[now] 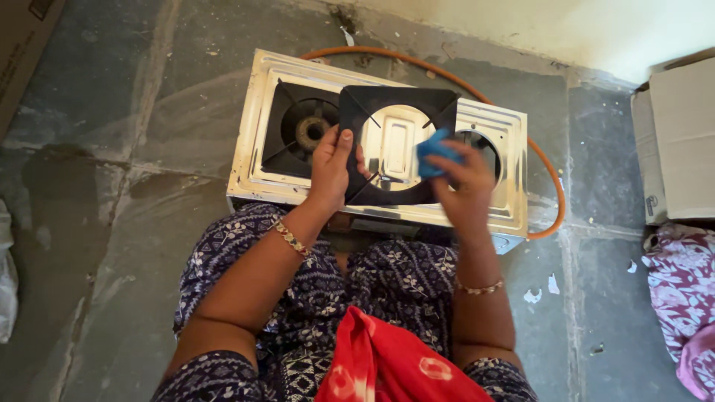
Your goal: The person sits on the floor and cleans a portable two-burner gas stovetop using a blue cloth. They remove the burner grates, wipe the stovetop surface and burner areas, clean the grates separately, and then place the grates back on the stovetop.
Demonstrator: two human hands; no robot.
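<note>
Stove [491, 126]: polished sheet metal, mirror-glossy, at frame centre. Pan support [395, 190]: matt black metal, in the left hand's [331, 167] grip. Cloth [436, 152]: soft blue fabric under the right hand [465, 186]. Hose [547, 167]: smooth orange rubber or plastic, upper right. Floor [112, 223]: rough grey stone slabs, dull. Box [681, 141]: matt cardboard, right edge. Bangles: shiny metal.

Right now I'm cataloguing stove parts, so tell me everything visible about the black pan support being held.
The black pan support is a square, matte, metal-looking frame with a round opening and thin prongs pointing inward. It is lifted and tilted over the steel stove. The left hand grips its left edge; the right hand presses a blue cloth against its right side.
</note>
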